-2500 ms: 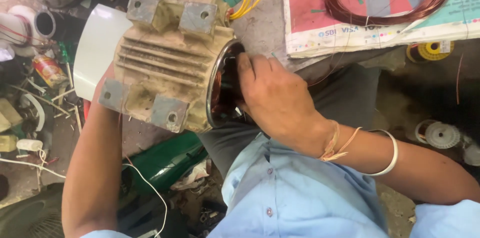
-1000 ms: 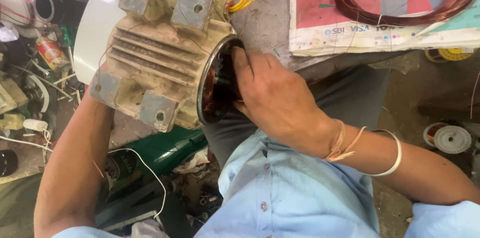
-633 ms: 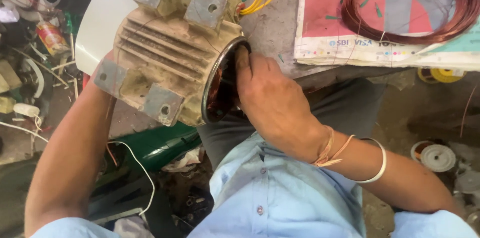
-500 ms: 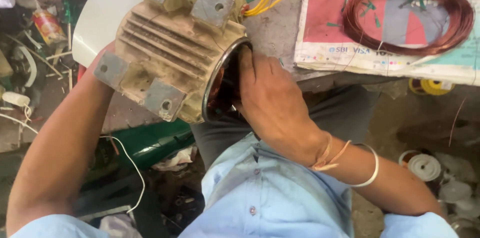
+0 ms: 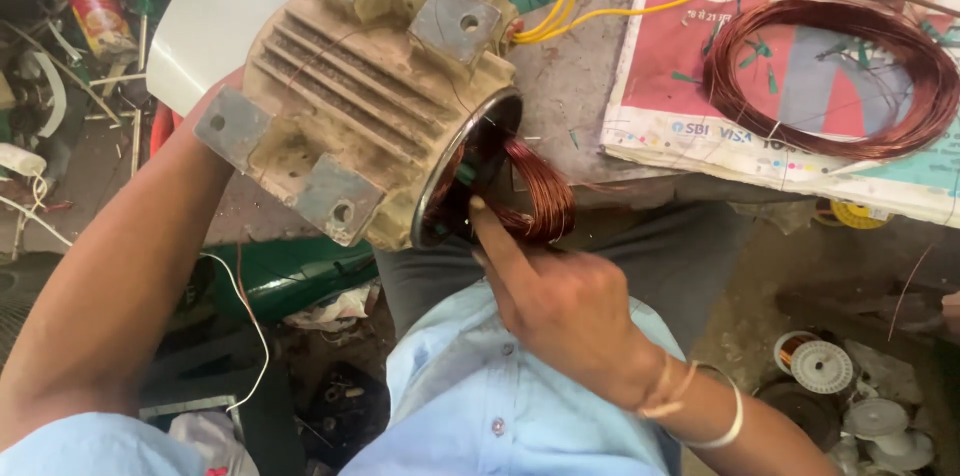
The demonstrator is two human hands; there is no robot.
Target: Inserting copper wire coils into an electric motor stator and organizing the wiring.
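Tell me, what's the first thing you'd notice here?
A big ribbed metal motor housing sits tilted in the middle, with shiny copper windings bulging from its open end. The right hand pokes a finger into them. At upper right, a loose copper wire coil lies on a newspaper.

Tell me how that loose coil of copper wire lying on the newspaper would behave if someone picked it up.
The coil is many thin strands in a wide open ring, so it would probably sag and lose its shape when lifted from one side. It looks light for its spread. Stray ends stick out around its rim, so it may snag or tangle, and could drag the newspaper under it.
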